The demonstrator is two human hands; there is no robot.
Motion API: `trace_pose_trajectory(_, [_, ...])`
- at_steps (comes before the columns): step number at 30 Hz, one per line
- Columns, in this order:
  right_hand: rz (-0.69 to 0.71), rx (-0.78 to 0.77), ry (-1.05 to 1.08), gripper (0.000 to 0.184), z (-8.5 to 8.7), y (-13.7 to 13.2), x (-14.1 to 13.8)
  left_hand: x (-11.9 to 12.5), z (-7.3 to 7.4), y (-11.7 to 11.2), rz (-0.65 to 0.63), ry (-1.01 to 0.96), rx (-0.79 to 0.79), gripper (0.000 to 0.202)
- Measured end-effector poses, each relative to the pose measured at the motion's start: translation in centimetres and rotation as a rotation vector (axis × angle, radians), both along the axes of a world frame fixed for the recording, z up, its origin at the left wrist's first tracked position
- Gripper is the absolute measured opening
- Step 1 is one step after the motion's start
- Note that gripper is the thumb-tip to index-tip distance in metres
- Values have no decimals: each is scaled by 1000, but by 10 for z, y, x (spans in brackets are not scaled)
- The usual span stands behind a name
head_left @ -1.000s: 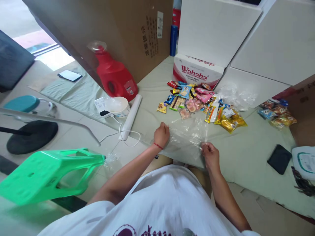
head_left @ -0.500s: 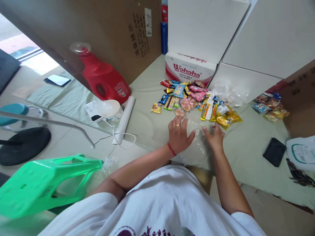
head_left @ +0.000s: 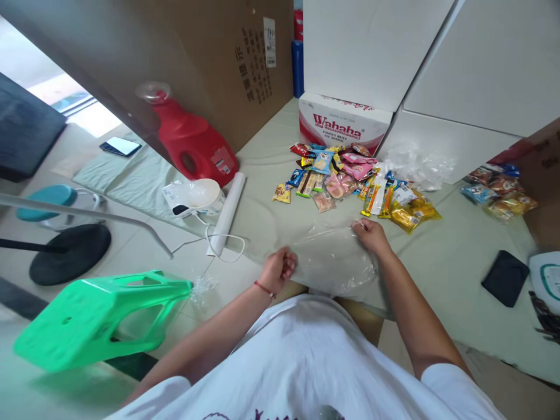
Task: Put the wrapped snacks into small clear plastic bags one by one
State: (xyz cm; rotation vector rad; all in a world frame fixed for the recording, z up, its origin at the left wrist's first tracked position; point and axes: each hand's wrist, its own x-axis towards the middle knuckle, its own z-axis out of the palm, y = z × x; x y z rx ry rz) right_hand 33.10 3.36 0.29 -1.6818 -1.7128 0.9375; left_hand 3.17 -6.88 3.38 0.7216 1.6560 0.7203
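A clear plastic bag [head_left: 335,259] lies flat on the pale green mat [head_left: 437,262] right in front of me. My left hand [head_left: 279,269] is curled into a fist on the bag's near left corner. My right hand [head_left: 370,234] pinches the bag's far right edge with closed fingers. Just beyond the bag is a pile of small snack packets [head_left: 350,184] in bright wrappers.
A red detergent jug [head_left: 192,143], a white roll [head_left: 227,211] and a white device with a cord [head_left: 192,195] sit to the left. A green plastic stool [head_left: 96,318] lies tipped at lower left. White boxes and a Wahaha carton [head_left: 343,122] stand behind. A black phone [head_left: 505,278] lies right.
Both hands were pressed flat and open on the bag half a second ago. Now the left has pulled back to the near corner in a fist and the right grips the far edge.
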Motion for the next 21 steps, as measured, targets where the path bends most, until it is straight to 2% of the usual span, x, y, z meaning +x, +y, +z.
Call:
trace_pose_trajectory(1, [44,0,-18,43,2,4,-5,-10,2,-12,50,-44,-35,40])
trace_pose_trajectory(3, [129,4,-66,41,7,14,-16,-27,9,-31,211,41,63,35])
trace_pose_trajectory(5, [206,10,-117,40,13,24,-25,-35,21,-38,314,300,354,29])
trace_pose_trajectory(6, [244,8,-139,39,16,28,-28,-35,29,-38,289,430,530,25])
trace_pose_trajectory(7, [285,1,-163,38,20,32,-31,-30,36,-35,194,519,694,19])
trace_pose_trajectory(8, [329,-9,-194,38,23,35,-34,-23,42,-29,37,565,834,15])
trace_pose_trajectory(9, [374,-18,-242,38,26,39,-36,-13,46,-23,-167,575,941,13])
trace_pose_trajectory(11, [443,-28,-362,36,33,46,-38,12,47,-7,-608,596,1046,16])
trace_pose_trajectory(13, [470,-24,-470,33,38,54,-38,34,39,6,-899,723,1050,19])
trace_pose_trajectory(15, [469,-18,-526,31,40,60,-34,42,25,14,-1024,825,973,21])
trace_pose_trajectory(17, [466,-15,-549,32,40,64,-28,34,11,16,-995,882,847,22])
trace_pose_trajectory(19, [465,-14,-571,33,38,66,-23,12,4,15,-867,935,686,32])
trace_pose_trajectory(21, [472,-12,-590,33,35,66,-20,-14,4,11,-721,988,500,45])
